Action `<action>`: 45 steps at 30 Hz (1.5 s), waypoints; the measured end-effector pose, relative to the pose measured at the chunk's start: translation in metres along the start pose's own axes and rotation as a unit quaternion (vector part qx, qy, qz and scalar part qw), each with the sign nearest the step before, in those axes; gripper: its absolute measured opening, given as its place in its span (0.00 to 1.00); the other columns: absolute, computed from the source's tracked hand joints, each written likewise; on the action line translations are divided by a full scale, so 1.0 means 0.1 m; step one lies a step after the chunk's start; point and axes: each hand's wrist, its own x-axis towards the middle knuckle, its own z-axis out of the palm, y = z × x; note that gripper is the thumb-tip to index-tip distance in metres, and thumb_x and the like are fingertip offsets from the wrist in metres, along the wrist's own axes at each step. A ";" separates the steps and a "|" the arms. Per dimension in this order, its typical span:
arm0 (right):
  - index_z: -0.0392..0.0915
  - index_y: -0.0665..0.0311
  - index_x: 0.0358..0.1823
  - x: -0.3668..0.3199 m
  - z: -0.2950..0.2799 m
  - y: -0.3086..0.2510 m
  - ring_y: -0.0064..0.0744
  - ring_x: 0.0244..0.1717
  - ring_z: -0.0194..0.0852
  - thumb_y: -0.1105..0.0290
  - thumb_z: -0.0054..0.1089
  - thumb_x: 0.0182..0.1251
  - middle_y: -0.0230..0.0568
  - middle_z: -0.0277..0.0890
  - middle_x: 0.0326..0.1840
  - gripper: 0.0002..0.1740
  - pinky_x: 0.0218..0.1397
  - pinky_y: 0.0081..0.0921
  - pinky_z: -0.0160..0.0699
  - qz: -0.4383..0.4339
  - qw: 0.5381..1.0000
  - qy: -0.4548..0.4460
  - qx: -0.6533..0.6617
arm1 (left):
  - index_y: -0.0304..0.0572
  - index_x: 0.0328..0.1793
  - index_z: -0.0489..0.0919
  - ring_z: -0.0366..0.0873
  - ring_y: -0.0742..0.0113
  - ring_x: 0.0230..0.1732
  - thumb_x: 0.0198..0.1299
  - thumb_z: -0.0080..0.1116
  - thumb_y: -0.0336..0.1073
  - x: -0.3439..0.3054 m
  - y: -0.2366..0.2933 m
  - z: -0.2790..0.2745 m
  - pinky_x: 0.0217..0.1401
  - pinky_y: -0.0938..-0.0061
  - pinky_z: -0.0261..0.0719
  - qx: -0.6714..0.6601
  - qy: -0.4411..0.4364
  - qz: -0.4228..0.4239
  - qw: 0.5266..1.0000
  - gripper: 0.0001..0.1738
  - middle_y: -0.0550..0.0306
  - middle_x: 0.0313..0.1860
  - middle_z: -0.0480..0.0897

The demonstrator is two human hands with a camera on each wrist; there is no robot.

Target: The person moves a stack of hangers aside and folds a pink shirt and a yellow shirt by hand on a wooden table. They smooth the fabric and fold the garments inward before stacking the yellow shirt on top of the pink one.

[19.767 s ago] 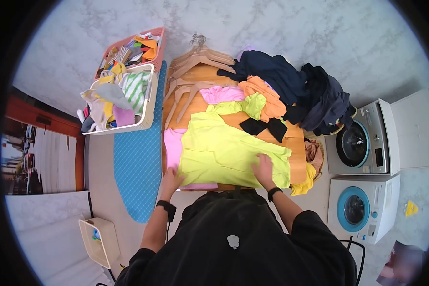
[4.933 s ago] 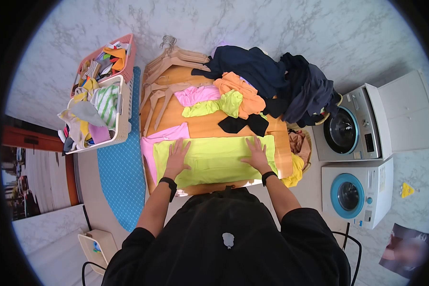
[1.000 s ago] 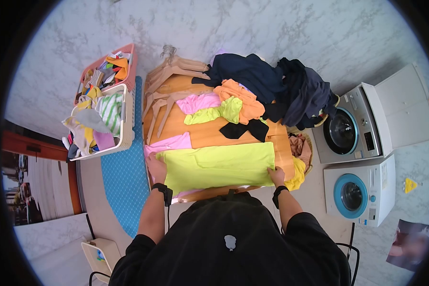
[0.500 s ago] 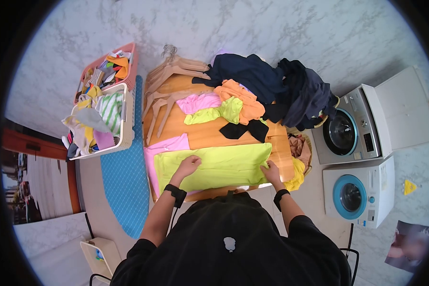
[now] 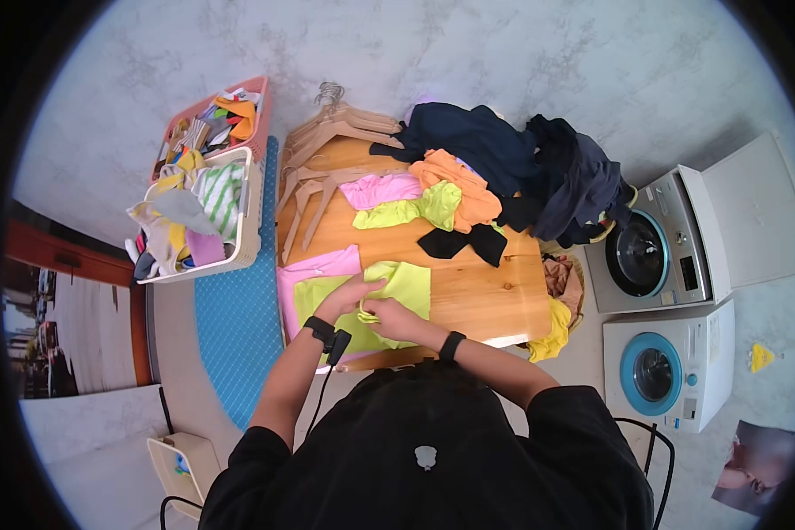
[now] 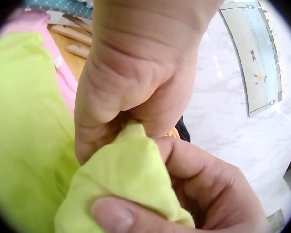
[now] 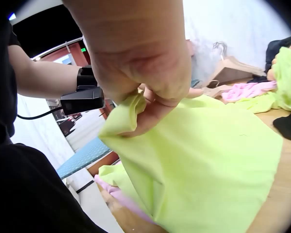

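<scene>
A lime-yellow shirt [image 5: 408,284] lies folded over near the table's front left, partly on top of a pink garment [image 5: 331,261]. My right hand [image 5: 392,320] pinches a bunched edge of the shirt, drawn up and over to the left. Right beside it, my left hand [image 5: 350,299] curls around the same gathered fabric. In the left wrist view, a tip of the shirt [image 6: 131,165] runs into my left hand [image 6: 135,82], with the right thumb on the cloth below. The right wrist view shows the shirt [image 7: 208,160] hanging in a raised sheet from my right hand [image 7: 145,82].
Wooden hangers [image 5: 336,128] lie at the wooden table's [image 5: 495,291] back left. Pink, lime, orange and black clothes [image 5: 455,181] and a dark heap [image 5: 486,146] fill the back. Two full laundry baskets [image 5: 252,216] stand left, by a blue ironing board [image 5: 230,340].
My right hand has carried the shirt's right end leftward over the rest, baring the table on the right. My left hand, previously over the shirt's left part, now meets the right hand at the gathered cloth.
</scene>
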 end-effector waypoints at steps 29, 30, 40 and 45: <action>0.57 0.62 0.67 0.59 0.26 0.77 0.50 0.58 0.70 0.67 0.64 0.52 0.46 0.67 0.62 0.40 0.56 0.38 0.74 0.087 0.987 0.084 -0.105 | 0.40 0.51 0.80 0.80 0.65 0.49 0.51 0.67 0.37 -0.17 -0.54 -1.49 0.53 0.73 0.76 0.322 0.246 0.177 0.897 0.20 0.55 0.48 0.83; 0.57 0.62 0.67 0.62 0.25 0.76 0.50 0.58 0.70 0.67 0.64 0.52 0.46 0.67 0.62 0.40 0.56 0.38 0.74 0.084 0.988 0.082 -0.104 | 0.41 0.48 0.82 0.80 0.64 0.48 0.49 0.68 0.35 -0.26 -0.40 -1.35 0.53 0.73 0.76 0.334 0.245 0.175 0.893 0.19 0.54 0.46 0.84; 0.78 0.62 0.49 0.51 0.05 0.59 0.44 0.51 0.73 0.66 0.67 0.50 0.49 0.75 0.44 0.22 0.54 0.36 0.73 0.050 0.987 -0.078 -0.135 | 0.41 0.45 0.83 0.81 0.44 0.37 0.43 0.69 0.31 -1.35 0.06 -0.40 0.44 0.60 0.79 0.529 0.318 0.150 0.772 0.19 0.40 0.34 0.83; 0.78 0.63 0.47 0.56 0.01 0.65 0.47 0.53 0.72 0.64 0.66 0.53 0.49 0.73 0.50 0.20 0.54 0.37 0.73 -0.011 0.991 -0.056 -0.125 | 0.40 0.44 0.82 0.81 0.43 0.37 0.46 0.67 0.32 -1.46 0.08 -0.18 0.43 0.57 0.78 0.530 0.381 0.129 0.746 0.16 0.38 0.32 0.82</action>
